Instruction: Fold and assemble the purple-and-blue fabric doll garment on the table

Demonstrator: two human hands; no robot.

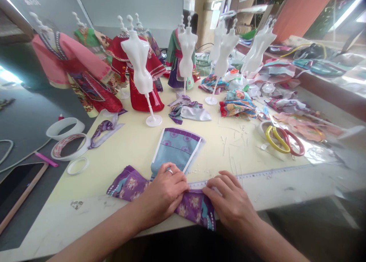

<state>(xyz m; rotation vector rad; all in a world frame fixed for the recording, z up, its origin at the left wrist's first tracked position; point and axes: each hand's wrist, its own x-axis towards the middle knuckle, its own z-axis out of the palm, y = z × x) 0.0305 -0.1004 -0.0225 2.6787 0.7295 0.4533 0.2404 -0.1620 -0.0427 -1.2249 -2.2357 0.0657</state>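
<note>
At six o'clock on the table (126, 151), the left hand (168, 187) and right hand (228, 199) both pinch the purple cloth (130, 184) (a blue panel (175, 147) lies at its twelve o'clock), apparently straightening its edge, which likely calls for even tension next.

Head-worn view, forward and down
</note>
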